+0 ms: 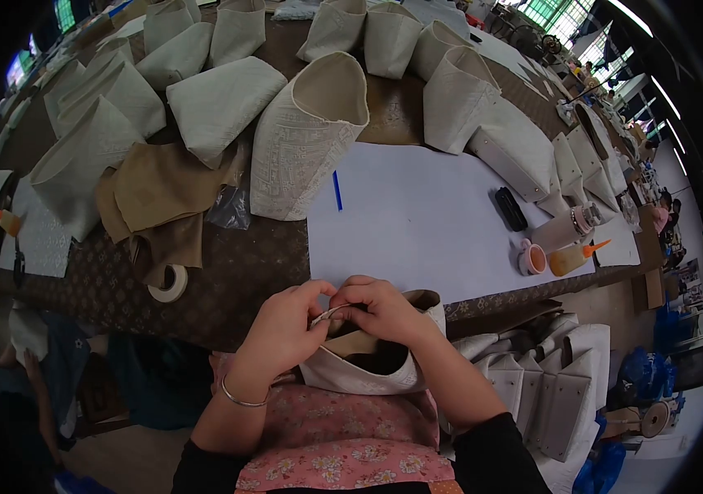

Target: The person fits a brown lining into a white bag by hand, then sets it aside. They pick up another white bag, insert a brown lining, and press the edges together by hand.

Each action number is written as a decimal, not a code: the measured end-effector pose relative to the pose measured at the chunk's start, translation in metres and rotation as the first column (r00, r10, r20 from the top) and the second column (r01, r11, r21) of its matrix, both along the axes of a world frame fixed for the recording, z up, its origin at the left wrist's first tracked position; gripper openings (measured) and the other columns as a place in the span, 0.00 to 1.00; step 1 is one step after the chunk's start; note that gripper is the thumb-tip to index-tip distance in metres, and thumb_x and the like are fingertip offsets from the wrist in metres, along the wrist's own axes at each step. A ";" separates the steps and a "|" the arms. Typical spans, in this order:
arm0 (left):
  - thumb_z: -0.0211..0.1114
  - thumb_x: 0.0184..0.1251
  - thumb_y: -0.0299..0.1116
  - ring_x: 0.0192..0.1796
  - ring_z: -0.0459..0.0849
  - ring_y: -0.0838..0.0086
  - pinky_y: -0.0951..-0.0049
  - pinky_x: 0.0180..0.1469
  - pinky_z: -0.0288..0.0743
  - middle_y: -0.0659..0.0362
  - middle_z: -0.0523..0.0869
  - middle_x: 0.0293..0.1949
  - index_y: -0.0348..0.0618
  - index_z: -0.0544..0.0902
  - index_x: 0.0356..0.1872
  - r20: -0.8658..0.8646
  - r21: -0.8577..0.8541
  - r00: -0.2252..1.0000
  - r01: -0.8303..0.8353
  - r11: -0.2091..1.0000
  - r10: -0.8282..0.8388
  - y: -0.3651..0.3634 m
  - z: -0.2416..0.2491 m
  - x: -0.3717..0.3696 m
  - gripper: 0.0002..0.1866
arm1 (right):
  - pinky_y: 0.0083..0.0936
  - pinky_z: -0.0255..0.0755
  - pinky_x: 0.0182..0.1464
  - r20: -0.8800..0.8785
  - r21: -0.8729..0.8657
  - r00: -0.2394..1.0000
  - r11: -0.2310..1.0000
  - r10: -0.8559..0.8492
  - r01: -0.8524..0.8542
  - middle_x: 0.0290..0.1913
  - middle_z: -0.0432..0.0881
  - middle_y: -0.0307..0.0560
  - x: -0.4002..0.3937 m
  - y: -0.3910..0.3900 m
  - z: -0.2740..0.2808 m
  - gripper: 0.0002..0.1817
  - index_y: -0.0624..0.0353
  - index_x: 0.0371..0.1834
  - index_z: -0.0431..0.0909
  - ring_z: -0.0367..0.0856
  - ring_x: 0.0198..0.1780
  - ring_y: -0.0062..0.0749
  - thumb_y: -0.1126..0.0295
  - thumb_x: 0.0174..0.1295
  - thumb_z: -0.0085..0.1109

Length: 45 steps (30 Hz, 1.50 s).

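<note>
Both of my hands meet at the upper rim of a cream bag body (368, 380), which rests on my lap against the table edge. My left hand (286, 328) pinches the rim between thumb and fingers. Close beside it, my right hand (380, 309) has its fingers curled on the same rim. The bag's mouth faces up and shows a dark and tan inside. Beyond my hands lies a white sheet (417, 222) with a blue pen (337, 191) on it.
Cream bag bodies (310, 136) stand across the table. Tan pieces (162, 189) and a tape roll (169, 284) lie left. A black case (510, 209), pink cup (532, 258), flask (561, 230) and glue bottle (567, 261) sit right. More bags (561, 395) are below right. A co-worker's arm (39, 391) shows left.
</note>
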<state>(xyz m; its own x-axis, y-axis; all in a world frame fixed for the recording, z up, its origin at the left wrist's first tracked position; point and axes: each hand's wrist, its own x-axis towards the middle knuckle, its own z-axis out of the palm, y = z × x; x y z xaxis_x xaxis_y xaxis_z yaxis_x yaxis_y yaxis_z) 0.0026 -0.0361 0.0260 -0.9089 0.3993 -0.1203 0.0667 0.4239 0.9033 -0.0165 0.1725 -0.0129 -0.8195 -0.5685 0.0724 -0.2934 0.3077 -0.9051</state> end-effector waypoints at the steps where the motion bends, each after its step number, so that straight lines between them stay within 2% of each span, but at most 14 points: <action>1: 0.64 0.58 0.18 0.28 0.78 0.82 0.79 0.31 0.72 0.61 0.81 0.30 0.38 0.80 0.52 -0.022 -0.009 1.000 -0.003 1.000 0.003 -0.001 0.000 0.001 0.19 | 0.31 0.75 0.43 -0.005 -0.005 1.000 1.000 0.006 -0.006 0.37 0.81 0.47 0.000 -0.001 0.000 0.05 0.60 0.38 0.82 0.81 0.41 0.41 0.77 0.60 0.65; 8: 0.67 0.54 0.23 0.28 0.81 0.69 0.72 0.34 0.75 0.59 0.80 0.27 0.45 0.82 0.48 -0.272 -0.112 0.960 -0.104 0.988 0.070 0.002 0.006 0.012 0.18 | 0.31 0.76 0.42 -0.013 0.018 1.000 1.000 0.005 -0.005 0.37 0.81 0.46 0.001 0.001 -0.001 0.05 0.59 0.40 0.84 0.81 0.40 0.40 0.76 0.61 0.65; 15: 0.66 0.54 0.23 0.31 0.82 0.66 0.68 0.36 0.76 0.57 0.81 0.28 0.47 0.83 0.45 -0.305 -0.071 0.947 -0.124 0.990 0.096 0.005 0.003 0.013 0.15 | 0.32 0.78 0.41 -0.144 0.006 0.990 1.000 0.003 -0.002 0.40 0.83 0.47 0.004 0.000 0.002 0.08 0.55 0.43 0.87 0.83 0.38 0.42 0.73 0.61 0.66; 21: 0.63 0.54 0.23 0.29 0.83 0.65 0.68 0.34 0.76 0.57 0.82 0.28 0.48 0.85 0.40 -0.333 -0.089 0.938 -0.129 0.988 0.093 0.005 0.004 0.013 0.13 | 0.37 0.79 0.46 -0.313 0.322 0.948 0.946 0.064 0.043 0.41 0.85 0.43 -0.001 0.018 0.017 0.08 0.52 0.38 0.89 0.84 0.44 0.44 0.64 0.60 0.64; 23: 0.63 0.53 0.22 0.29 0.83 0.65 0.68 0.34 0.76 0.56 0.83 0.28 0.47 0.87 0.37 -0.314 -0.086 0.945 -0.124 0.989 0.091 0.005 0.002 0.012 0.11 | 0.39 0.79 0.49 -0.318 0.591 0.940 0.801 0.125 0.094 0.43 0.86 0.42 -0.006 0.034 0.026 0.09 0.50 0.36 0.89 0.84 0.46 0.43 0.62 0.59 0.62; 26: 0.62 0.53 0.22 0.28 0.83 0.65 0.69 0.33 0.77 0.56 0.83 0.29 0.47 0.88 0.36 -0.305 -0.094 0.947 -0.133 0.987 0.099 0.006 0.001 0.012 0.11 | 0.38 0.79 0.49 -0.241 0.771 0.966 0.623 0.091 0.134 0.44 0.87 0.42 -0.010 0.065 0.034 0.10 0.51 0.36 0.89 0.84 0.46 0.45 0.62 0.57 0.61; 30: 0.63 0.52 0.23 0.28 0.83 0.65 0.69 0.34 0.77 0.55 0.84 0.29 0.46 0.88 0.35 -0.338 -0.074 0.933 -0.159 0.985 0.125 0.003 -0.006 0.010 0.11 | 0.38 0.78 0.49 -0.152 0.801 0.988 0.588 0.020 0.112 0.45 0.87 0.46 -0.006 0.106 0.060 0.11 0.53 0.37 0.89 0.84 0.47 0.47 0.63 0.59 0.59; 32: 0.64 0.60 0.24 0.29 0.85 0.69 0.72 0.34 0.77 0.55 0.86 0.30 0.44 0.87 0.40 -0.258 -0.110 0.963 -0.109 0.988 0.077 -0.001 -0.004 0.008 0.09 | 0.33 0.78 0.48 0.004 0.567 0.985 0.812 -0.175 0.142 0.43 0.88 0.47 0.004 0.128 0.056 0.13 0.56 0.39 0.89 0.85 0.46 0.40 0.62 0.64 0.57; 33: 0.64 0.60 0.24 0.29 0.85 0.69 0.72 0.34 0.77 0.55 0.86 0.30 0.44 0.87 0.40 -0.264 -0.111 0.961 -0.120 0.987 0.088 -0.003 -0.005 0.008 0.09 | 0.33 0.78 0.48 -0.002 0.565 0.986 0.814 -0.164 0.137 0.43 0.88 0.47 0.012 0.135 0.050 0.13 0.56 0.39 0.89 0.85 0.46 0.40 0.62 0.64 0.57; 34: 0.63 0.65 0.25 0.31 0.85 0.72 0.74 0.35 0.77 0.55 0.87 0.31 0.43 0.87 0.43 -0.165 -0.001 0.968 -0.190 0.982 0.188 -0.005 -0.008 0.008 0.09 | 0.30 0.76 0.48 0.087 0.445 0.935 0.853 -0.344 0.273 0.43 0.88 0.46 0.023 0.141 0.041 0.15 0.59 0.42 0.88 0.84 0.46 0.34 0.62 0.68 0.55; 37: 0.59 0.73 0.27 0.34 0.87 0.75 0.76 0.37 0.78 0.54 0.88 0.34 0.41 0.84 0.49 -0.058 0.173 0.958 -0.267 0.948 0.281 -0.020 -0.030 0.015 0.09 | 0.23 0.72 0.53 0.357 0.232 0.656 0.744 -0.665 0.627 0.44 0.86 0.41 0.070 0.151 0.007 0.19 0.67 0.51 0.83 0.78 0.48 0.23 0.61 0.74 0.52; 39: 0.57 0.76 0.28 0.36 0.87 0.76 0.77 0.38 0.78 0.54 0.89 0.35 0.39 0.82 0.52 -0.056 0.243 0.959 -0.255 0.936 0.276 -0.038 -0.047 0.029 0.11 | 0.27 0.71 0.57 0.446 0.077 0.685 0.787 -0.576 0.612 0.50 0.85 0.43 0.110 0.175 -0.064 0.22 0.66 0.60 0.78 0.78 0.53 0.27 0.59 0.75 0.52; 41: 0.57 0.77 0.36 0.40 0.88 0.70 0.72 0.41 0.80 0.51 0.89 0.37 0.38 0.81 0.53 0.252 0.117 0.968 -0.054 0.992 0.023 -0.056 -0.062 0.042 0.14 | 0.25 0.73 0.57 0.657 0.022 0.574 0.773 -0.489 0.634 0.54 0.83 0.39 0.150 0.166 -0.090 0.23 0.63 0.67 0.72 0.80 0.53 0.26 0.67 0.70 0.57; 45: 0.57 0.76 0.50 0.44 0.88 0.59 0.67 0.47 0.80 0.44 0.88 0.41 0.34 0.79 0.55 0.338 -0.147 0.922 0.252 0.957 -0.191 -0.056 -0.106 0.064 0.25 | 0.31 0.71 0.63 0.527 -0.188 0.740 0.792 -0.418 0.581 0.57 0.82 0.41 0.188 0.136 -0.107 0.27 0.63 0.70 0.69 0.79 0.59 0.30 0.71 0.67 0.59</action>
<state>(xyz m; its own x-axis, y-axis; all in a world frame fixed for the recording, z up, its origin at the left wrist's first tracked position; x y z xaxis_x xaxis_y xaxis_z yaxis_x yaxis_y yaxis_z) 0.0661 -0.0917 -0.0801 -0.7017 0.5291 -0.4771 -0.0981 0.5916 0.8003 0.1713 0.3088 -0.1201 -0.9613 -0.0756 -0.2649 0.2681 -0.0363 -0.9627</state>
